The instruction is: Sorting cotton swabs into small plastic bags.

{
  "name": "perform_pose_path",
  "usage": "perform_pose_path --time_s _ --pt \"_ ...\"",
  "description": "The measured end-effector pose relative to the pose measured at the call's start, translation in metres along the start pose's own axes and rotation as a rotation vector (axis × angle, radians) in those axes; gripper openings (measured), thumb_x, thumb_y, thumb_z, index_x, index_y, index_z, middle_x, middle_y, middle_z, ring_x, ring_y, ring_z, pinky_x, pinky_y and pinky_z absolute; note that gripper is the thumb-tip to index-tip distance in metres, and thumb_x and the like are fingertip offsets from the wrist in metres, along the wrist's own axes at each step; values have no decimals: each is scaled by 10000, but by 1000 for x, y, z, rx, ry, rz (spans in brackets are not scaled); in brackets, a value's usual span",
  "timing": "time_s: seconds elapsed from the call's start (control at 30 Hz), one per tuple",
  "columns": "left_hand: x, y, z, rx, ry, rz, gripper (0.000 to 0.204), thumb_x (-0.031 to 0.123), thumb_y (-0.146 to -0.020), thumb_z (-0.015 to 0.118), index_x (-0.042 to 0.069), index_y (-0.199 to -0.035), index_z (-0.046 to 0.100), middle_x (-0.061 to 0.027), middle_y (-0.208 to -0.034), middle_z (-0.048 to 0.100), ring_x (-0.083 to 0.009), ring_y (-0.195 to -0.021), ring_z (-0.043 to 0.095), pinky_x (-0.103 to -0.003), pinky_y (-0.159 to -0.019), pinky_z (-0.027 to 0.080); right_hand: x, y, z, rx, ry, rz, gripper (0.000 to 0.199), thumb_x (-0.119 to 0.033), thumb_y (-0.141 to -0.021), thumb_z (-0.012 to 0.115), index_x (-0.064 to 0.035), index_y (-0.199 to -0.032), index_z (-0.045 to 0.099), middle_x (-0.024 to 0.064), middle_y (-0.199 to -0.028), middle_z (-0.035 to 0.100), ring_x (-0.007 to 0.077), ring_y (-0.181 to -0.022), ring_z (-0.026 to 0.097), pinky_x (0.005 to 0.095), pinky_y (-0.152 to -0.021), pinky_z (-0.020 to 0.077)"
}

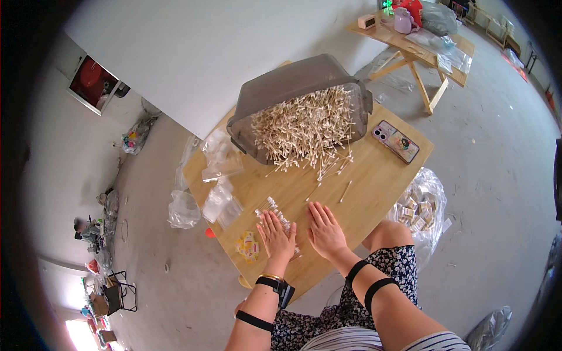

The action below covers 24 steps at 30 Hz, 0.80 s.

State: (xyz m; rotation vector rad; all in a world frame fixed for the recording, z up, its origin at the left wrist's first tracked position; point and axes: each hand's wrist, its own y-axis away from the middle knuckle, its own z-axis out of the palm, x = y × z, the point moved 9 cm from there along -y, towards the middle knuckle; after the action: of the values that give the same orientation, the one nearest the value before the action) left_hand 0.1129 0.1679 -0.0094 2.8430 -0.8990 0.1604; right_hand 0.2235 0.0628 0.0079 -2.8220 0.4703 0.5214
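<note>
Packet of swabs [275, 212] under left hand [277, 235] fingers, right hand [325, 230] beside

Low wooden table [374, 181], my landmark. At its far side, a tipped grey plastic bin [293, 88] spilling cotton swabs [307, 128]. Right of the bin, a phone [396, 141]. At the near edge, my left hand [277, 237] lies flat on a clear packet of swabs [275, 210]; my right hand [325, 231] flat just beside it. Left side: empty clear bags [221, 155]; small yellow packets [249, 245].
</note>
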Motion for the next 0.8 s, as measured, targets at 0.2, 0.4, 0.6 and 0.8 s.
perform_pose_path --time_s 0.2,0.4,0.6,0.8 --pt "-13 -30 -2 -5 15 35 924 625 -1000 309 -60 -1563 49 -233 -1652 29 -326 -1544 -8 -486 -1239 -22 -1 -1 -4 28 0 -9 620 -330 -975 480 13 -1483 387 137 -1575 340 263 -1489 258 403 -1234 192" --pt "-35 -61 5 -37 2 33 947 650 -992 312 -47 -1567 26 -238 -1650 33 -343 -1541 -10 -491 -1239 1 -7 -3 -5 16 17 -20 608 -343 -992 451 10 -1484 386 135 -1576 338 262 -1490 258 404 -1236 187" --pt "-36 -80 4 -85 -14 13 939 655 -992 304 -30 -1573 29 -233 -1652 33 -346 -1541 -8 -502 -1234 -4 -2 -1 -2 2 31 -8 619 -348 -999 441 5 -1501 358 133 -1580 330 262 -1493 252 403 -1238 179" --pt "-38 -90 -2 -109 -41 -24 965 687 -978 275 -29 -1574 22 -211 -1659 33 -315 -1546 -17 -498 -1231 -46 -4 -2 -3 -13 28 -7 614 -340 -999 438 1 -1504 355 134 -1581 331 261 -1492 255 402 -1238 182"
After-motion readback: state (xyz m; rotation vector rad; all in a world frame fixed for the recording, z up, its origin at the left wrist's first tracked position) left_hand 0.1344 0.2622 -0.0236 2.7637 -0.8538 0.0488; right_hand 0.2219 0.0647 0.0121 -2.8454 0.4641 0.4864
